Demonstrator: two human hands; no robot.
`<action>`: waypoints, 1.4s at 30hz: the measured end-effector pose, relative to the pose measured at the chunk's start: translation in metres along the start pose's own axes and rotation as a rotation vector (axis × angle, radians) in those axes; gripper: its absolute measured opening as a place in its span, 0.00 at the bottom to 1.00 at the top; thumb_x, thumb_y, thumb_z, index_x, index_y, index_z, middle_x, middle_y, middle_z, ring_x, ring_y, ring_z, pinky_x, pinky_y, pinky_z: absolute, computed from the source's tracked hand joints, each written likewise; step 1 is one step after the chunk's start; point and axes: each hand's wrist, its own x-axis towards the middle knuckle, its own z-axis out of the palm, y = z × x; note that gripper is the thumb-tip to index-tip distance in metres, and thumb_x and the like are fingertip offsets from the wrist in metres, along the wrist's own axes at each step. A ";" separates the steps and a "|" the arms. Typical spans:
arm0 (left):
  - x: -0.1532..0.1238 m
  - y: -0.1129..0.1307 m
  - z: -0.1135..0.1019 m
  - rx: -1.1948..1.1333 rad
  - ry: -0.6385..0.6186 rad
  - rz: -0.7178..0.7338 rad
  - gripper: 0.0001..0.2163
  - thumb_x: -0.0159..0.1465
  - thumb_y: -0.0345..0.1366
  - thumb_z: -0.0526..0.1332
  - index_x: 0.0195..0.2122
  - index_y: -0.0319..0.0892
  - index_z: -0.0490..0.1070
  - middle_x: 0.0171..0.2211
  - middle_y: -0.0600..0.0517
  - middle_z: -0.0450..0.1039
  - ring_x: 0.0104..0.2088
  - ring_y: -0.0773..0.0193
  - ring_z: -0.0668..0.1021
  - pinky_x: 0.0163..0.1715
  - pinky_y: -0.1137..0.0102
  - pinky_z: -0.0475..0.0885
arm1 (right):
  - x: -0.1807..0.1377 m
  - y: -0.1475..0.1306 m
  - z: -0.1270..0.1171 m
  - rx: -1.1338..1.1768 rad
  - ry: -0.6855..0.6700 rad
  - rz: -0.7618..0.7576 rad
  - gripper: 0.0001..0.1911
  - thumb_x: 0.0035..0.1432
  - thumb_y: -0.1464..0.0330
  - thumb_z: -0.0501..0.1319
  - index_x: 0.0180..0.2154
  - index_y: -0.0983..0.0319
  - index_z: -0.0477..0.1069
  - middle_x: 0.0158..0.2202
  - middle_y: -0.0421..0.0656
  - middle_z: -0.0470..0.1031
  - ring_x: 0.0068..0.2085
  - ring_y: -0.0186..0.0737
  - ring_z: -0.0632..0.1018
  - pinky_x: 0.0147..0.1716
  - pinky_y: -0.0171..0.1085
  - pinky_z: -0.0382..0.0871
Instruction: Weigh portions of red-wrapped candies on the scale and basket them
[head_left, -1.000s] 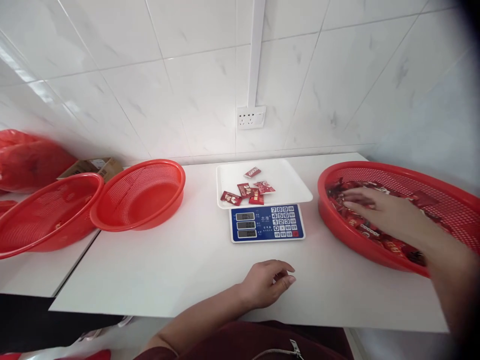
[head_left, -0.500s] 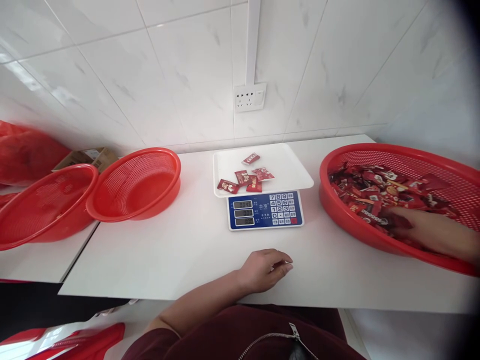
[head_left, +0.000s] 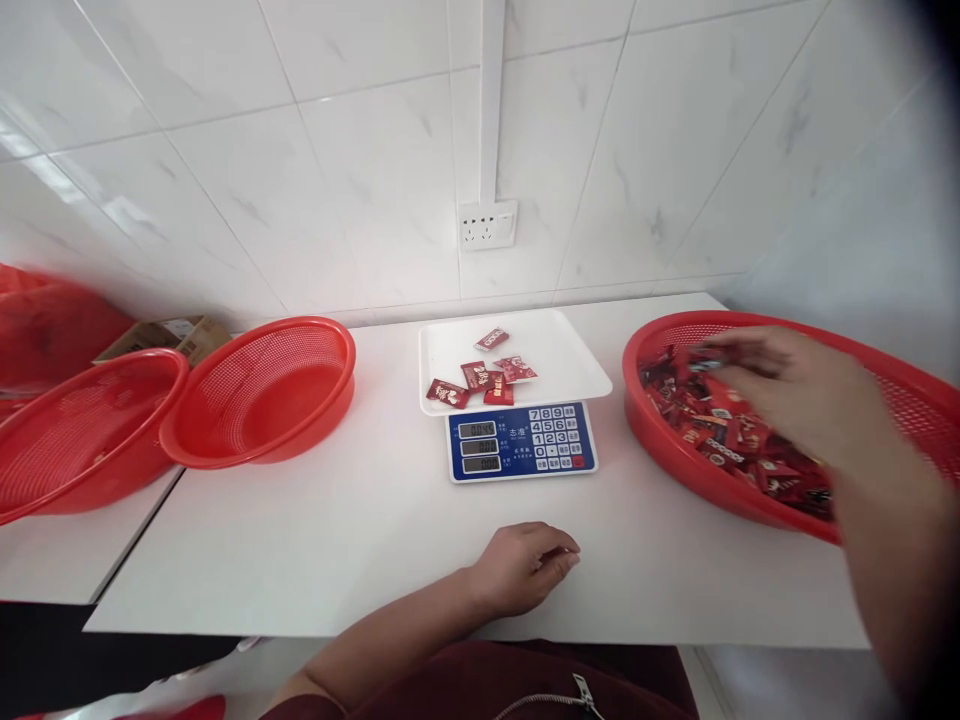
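Note:
My right hand [head_left: 780,385] is over the left part of a large red basket [head_left: 712,490], blurred by motion. Its fingers pinch a small wrapped candy [head_left: 703,362], partly hidden. Below it, the basket holds a heap of red and dark candy packets [head_left: 731,425]. Loosely curled, my left hand [head_left: 521,568] rests near the table's front edge with nothing in it, thumb and forefinger slightly apart. Several red candy packets [head_left: 474,377] lie on the white pan [head_left: 559,350] of a digital scale [head_left: 521,440] with a blue keypad panel.
Two more red baskets, one nearer [head_left: 259,400] and one farther left [head_left: 90,440], stand on the left. Behind them are a cardboard box [head_left: 169,338] and a red bag [head_left: 60,335]. A tiled wall with a power socket [head_left: 487,226] closes off the back.
My right hand has risen out of the candy heap and moved left, now with a candy at its fingertips. My left hand stays put. The view has tilted slightly upward.

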 end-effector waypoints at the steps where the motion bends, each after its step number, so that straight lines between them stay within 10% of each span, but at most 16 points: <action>1: 0.000 0.000 0.000 -0.002 0.002 0.001 0.12 0.64 0.37 0.51 0.42 0.43 0.71 0.39 0.50 0.76 0.39 0.66 0.76 0.42 0.72 0.70 | 0.001 -0.020 0.014 0.067 -0.028 -0.003 0.14 0.48 0.73 0.58 0.38 0.55 0.72 0.39 0.42 0.78 0.40 0.42 0.78 0.42 0.43 0.69; 9: 0.000 -0.004 -0.003 -0.020 0.101 -0.026 0.11 0.63 0.36 0.52 0.41 0.43 0.72 0.38 0.50 0.76 0.37 0.67 0.76 0.40 0.74 0.71 | 0.013 -0.076 0.115 0.328 -0.118 -0.096 0.12 0.49 0.73 0.58 0.38 0.59 0.71 0.38 0.42 0.77 0.41 0.42 0.77 0.46 0.46 0.69; 15: -0.001 -0.002 -0.004 0.002 0.066 0.003 0.11 0.64 0.36 0.51 0.41 0.43 0.72 0.39 0.51 0.76 0.38 0.66 0.76 0.41 0.73 0.71 | -0.028 -0.063 0.093 0.582 -0.127 0.053 0.15 0.49 0.65 0.63 0.42 0.58 0.68 0.40 0.42 0.75 0.37 0.41 0.77 0.41 0.45 0.71; 26: -0.003 0.004 -0.010 0.140 0.068 0.130 0.12 0.65 0.37 0.49 0.42 0.43 0.71 0.36 0.50 0.76 0.37 0.67 0.76 0.39 0.74 0.70 | -0.147 0.007 0.105 1.218 -0.624 0.705 0.15 0.43 0.60 0.67 0.34 0.57 0.71 0.26 0.39 0.71 0.24 0.33 0.72 0.20 0.32 0.66; 32: -0.023 -0.016 -0.102 0.484 0.666 -0.194 0.12 0.64 0.39 0.51 0.44 0.43 0.69 0.43 0.47 0.74 0.45 0.60 0.74 0.46 0.65 0.69 | -0.146 0.010 0.105 1.274 -0.623 0.725 0.14 0.44 0.60 0.63 0.36 0.52 0.70 0.38 0.42 0.73 0.30 0.37 0.73 0.15 0.29 0.60; 36: -0.053 -0.036 -0.185 0.936 0.961 -0.518 0.21 0.63 0.43 0.51 0.54 0.39 0.61 0.57 0.39 0.60 0.61 0.48 0.56 0.58 0.49 0.51 | -0.143 0.009 0.104 1.260 -0.675 0.693 0.11 0.49 0.57 0.59 0.36 0.52 0.70 0.36 0.43 0.71 0.26 0.36 0.69 0.12 0.29 0.55; 42: -0.071 -0.050 -0.217 0.984 0.692 -0.890 0.23 0.64 0.48 0.47 0.53 0.37 0.64 0.45 0.39 0.72 0.49 0.45 0.70 0.54 0.46 0.51 | -0.144 0.008 0.103 1.302 -0.725 0.696 0.10 0.48 0.59 0.61 0.34 0.53 0.70 0.34 0.43 0.69 0.26 0.35 0.67 0.13 0.29 0.55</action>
